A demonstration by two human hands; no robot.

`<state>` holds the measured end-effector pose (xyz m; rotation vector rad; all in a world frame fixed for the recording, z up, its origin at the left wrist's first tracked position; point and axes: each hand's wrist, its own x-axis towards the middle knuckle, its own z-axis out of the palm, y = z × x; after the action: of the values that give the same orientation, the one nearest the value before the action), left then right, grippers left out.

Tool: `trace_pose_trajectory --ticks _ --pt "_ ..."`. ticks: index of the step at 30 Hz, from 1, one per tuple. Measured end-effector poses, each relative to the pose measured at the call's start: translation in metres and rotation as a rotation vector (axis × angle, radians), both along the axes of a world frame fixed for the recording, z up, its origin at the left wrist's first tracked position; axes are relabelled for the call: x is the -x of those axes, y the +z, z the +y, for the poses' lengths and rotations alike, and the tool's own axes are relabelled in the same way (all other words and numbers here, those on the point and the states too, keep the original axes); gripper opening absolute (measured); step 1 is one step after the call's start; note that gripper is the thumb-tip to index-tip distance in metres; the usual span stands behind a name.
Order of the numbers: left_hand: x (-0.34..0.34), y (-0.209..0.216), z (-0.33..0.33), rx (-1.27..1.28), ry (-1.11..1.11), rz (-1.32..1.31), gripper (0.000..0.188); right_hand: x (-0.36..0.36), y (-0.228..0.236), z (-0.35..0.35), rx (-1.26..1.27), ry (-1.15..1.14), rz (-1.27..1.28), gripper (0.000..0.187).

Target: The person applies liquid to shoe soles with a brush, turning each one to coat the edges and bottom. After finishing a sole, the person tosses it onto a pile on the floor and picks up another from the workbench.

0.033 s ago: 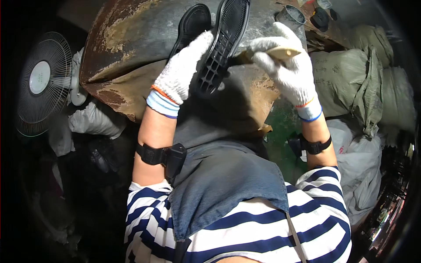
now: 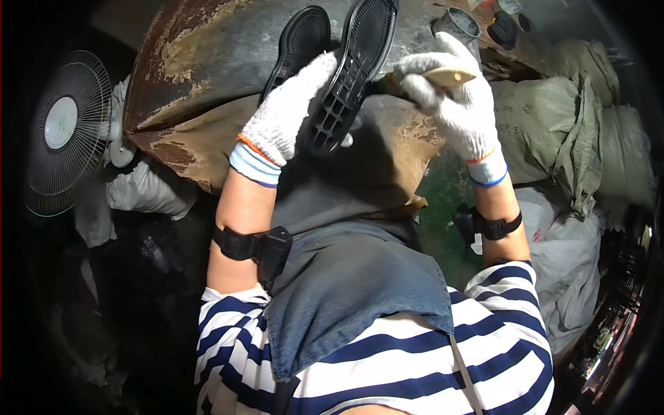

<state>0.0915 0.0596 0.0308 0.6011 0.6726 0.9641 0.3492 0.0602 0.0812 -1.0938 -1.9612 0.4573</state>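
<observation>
My left hand [image 2: 294, 104], in a white knitted glove, is closed on a black shoe sole [image 2: 349, 76]. The sole is tilted, its gridded hollow end toward me. Partly behind my left hand, a second black sole [image 2: 304, 41] lies on the worn covered work surface [image 2: 235, 69]. My right hand [image 2: 460, 104], gloved alike, grips a brush [image 2: 449, 76] by its tan wooden handle, which has a hole in its end. The brush's far end lies close to the held sole's right edge; shadow and fingers obscure it, so contact cannot be made out.
A grey metal cup [image 2: 458, 26] stands at the back right, near a black object [image 2: 503, 31]. Green woven sacks [image 2: 536, 117] and pale sacks [image 2: 564, 256] are piled on the right. A fan [image 2: 66, 131] stands on the left. A blue denim apron [image 2: 360, 277] covers my lap.
The held sole has shifted slightly and turned a little in my left hand. My right hand, with the brush, has moved marginally; both grips stay the same.
</observation>
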Motion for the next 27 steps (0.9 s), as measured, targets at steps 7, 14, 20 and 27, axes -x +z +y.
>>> trace_pose_trajectory --ticks 7,14,20,27 --pt "-0.019 -0.035 -0.010 0.286 -0.264 -0.248 0.055 -0.043 -0.029 0.070 -0.391 -0.169 -0.333 0.011" --pt "-0.051 -0.095 -0.038 0.500 -0.273 -0.803 0.061 -0.018 -0.108 0.051 -0.355 -0.083 -0.400 0.019" --pt "-0.052 -0.076 -0.038 0.426 -0.275 -0.736 0.060 -0.014 -0.097 0.077 -0.471 -0.174 -0.345 0.008" --pt "-0.048 -0.080 -0.029 0.427 -0.240 -0.636 0.054 -0.006 -0.075 0.059 -0.266 -0.452 -0.432 0.016"
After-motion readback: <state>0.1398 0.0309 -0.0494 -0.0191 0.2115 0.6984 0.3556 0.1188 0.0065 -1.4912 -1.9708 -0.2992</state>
